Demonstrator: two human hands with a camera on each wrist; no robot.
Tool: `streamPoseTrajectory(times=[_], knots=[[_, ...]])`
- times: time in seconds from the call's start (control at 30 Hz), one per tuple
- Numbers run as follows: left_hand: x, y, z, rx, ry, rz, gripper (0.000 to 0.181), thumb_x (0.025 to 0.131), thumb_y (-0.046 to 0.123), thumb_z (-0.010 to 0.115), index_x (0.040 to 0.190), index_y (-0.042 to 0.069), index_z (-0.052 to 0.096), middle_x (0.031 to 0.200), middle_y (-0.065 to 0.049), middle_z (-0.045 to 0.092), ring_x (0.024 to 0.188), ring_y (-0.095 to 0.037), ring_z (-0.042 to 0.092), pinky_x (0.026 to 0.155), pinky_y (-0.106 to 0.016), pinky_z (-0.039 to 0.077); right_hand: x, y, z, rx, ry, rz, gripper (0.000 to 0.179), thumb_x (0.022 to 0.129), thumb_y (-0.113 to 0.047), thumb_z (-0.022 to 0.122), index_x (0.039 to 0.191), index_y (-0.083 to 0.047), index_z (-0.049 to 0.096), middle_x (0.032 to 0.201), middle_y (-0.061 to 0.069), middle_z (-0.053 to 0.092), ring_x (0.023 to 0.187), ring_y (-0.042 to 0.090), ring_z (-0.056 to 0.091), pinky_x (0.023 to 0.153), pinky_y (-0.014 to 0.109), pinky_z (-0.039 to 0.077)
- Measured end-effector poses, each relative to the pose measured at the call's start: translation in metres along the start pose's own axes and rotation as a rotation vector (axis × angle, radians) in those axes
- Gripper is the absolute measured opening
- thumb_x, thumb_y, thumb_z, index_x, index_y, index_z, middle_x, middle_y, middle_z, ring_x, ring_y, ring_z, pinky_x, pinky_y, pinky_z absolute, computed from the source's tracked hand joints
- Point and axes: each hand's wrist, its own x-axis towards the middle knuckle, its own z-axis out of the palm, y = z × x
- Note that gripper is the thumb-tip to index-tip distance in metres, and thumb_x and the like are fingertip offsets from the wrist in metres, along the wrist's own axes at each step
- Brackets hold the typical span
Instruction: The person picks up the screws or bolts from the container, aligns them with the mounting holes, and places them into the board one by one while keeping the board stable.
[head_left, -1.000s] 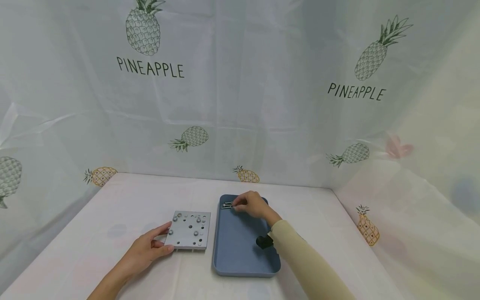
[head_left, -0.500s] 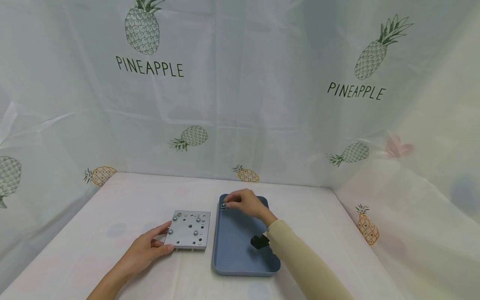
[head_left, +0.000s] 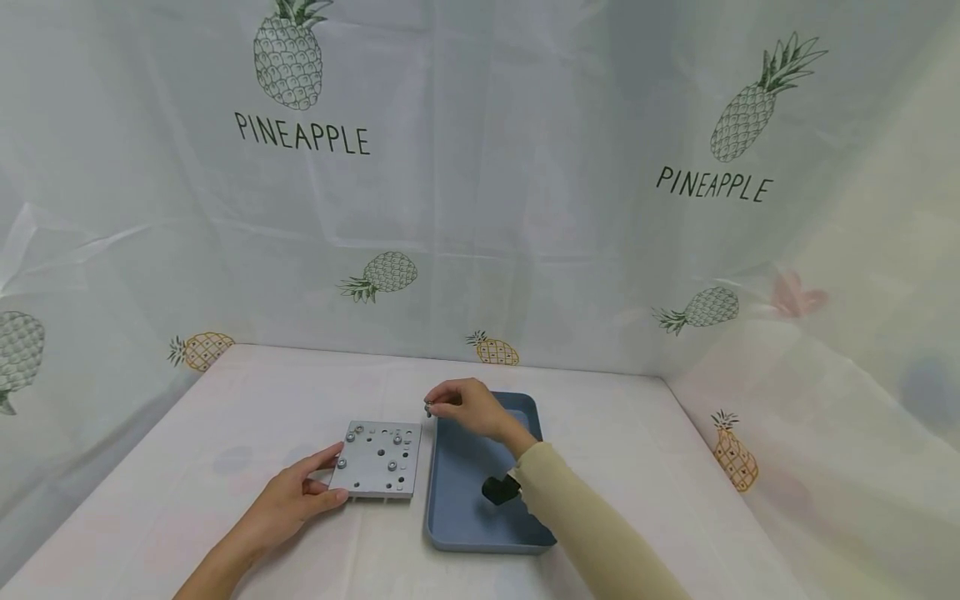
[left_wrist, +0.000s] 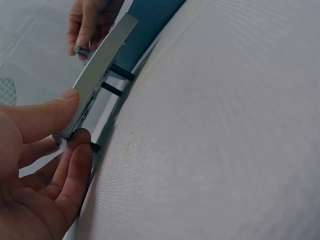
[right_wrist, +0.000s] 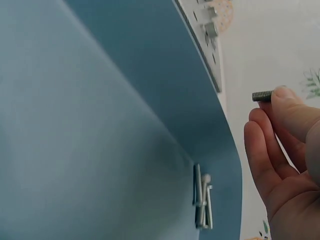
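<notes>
A square silver metal plate [head_left: 367, 479] with holes and several socket-head bolts in it is left of the tray. My left hand [head_left: 292, 493] grips its left edge, thumb on one face and a fingertip under the other in the left wrist view. Dark bolt shanks [left_wrist: 112, 89] stick out beneath the plate. Just past the tray's far left corner, my right hand [head_left: 467, 407] pinches a short bolt [right_wrist: 262, 96] between thumb and fingers. Its threaded end shows in the right wrist view; the thumb and fingers cover the rest.
The blue-grey tray [head_left: 468, 500] lies under the right forearm. Several longer bolts [right_wrist: 202, 200] lie in its corner, hidden behind the hand in the head view. A black wrist device [head_left: 498, 490] hangs over the tray. A pineapple-print curtain [head_left: 525, 208] stands behind the table.
My right hand has moved left from inside the tray's far end to beyond its left rim, lifting the short bolt out. The left hand and the plate have stayed in place.
</notes>
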Motion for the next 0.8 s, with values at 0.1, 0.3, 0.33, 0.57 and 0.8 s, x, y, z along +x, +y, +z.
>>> streamPoseTrajectory(times=[0.1, 0.3, 0.33, 0.57, 0.8], knots=[[0.001, 0.000, 0.000, 0.010, 0.001, -0.003, 0.088, 0.089, 0.027, 0.088, 0.163, 0.012, 0.044, 0.156, -0.020, 0.051, 0.094, -0.016, 0.064, 0.079, -0.024, 0.047, 0.002, -0.005, 0.006, 0.013, -0.002, -0.003, 0.017, 0.103, -0.019, 0.073, 0.119, -0.014, 0.078, 0.103, -0.008, 0.075, 0.093, 0.008, 0.068, 0.086, 0.026, 0.055], [0.001, 0.000, 0.000, 0.019, 0.006, -0.005, 0.088, 0.089, 0.027, 0.088, 0.163, 0.012, 0.044, 0.156, -0.019, 0.052, 0.093, -0.016, 0.064, 0.077, -0.024, 0.047, 0.009, -0.016, 0.018, 0.030, -0.010, -0.007, 0.017, 0.102, -0.019, 0.074, 0.118, -0.014, 0.078, 0.101, -0.008, 0.075, 0.091, 0.006, 0.067, 0.084, 0.024, 0.054], [0.001, 0.000, 0.000, 0.021, 0.006, -0.005, 0.088, 0.089, 0.028, 0.088, 0.163, 0.012, 0.044, 0.156, -0.019, 0.052, 0.093, -0.015, 0.064, 0.077, -0.024, 0.046, 0.010, -0.017, 0.020, 0.031, -0.012, -0.007, 0.016, 0.102, -0.020, 0.075, 0.117, -0.014, 0.078, 0.100, -0.009, 0.075, 0.090, 0.006, 0.067, 0.083, 0.024, 0.053], [0.000, 0.002, 0.001, 0.024, 0.009, -0.011, 0.087, 0.089, 0.028, 0.088, 0.163, 0.013, 0.045, 0.155, -0.019, 0.053, 0.095, -0.016, 0.064, 0.077, -0.024, 0.046, 0.017, -0.022, 0.032, 0.019, -0.030, -0.018, 0.014, 0.101, -0.019, 0.076, 0.115, -0.016, 0.079, 0.099, -0.010, 0.075, 0.089, 0.005, 0.066, 0.084, 0.025, 0.051], [0.001, 0.000, 0.000, 0.016, 0.003, -0.005, 0.087, 0.090, 0.029, 0.088, 0.163, 0.012, 0.044, 0.155, -0.020, 0.053, 0.094, -0.016, 0.064, 0.077, -0.024, 0.047, 0.022, -0.024, 0.041, 0.028, -0.056, -0.020, 0.014, 0.102, -0.020, 0.075, 0.115, -0.018, 0.079, 0.100, -0.010, 0.074, 0.091, 0.004, 0.065, 0.086, 0.024, 0.052]])
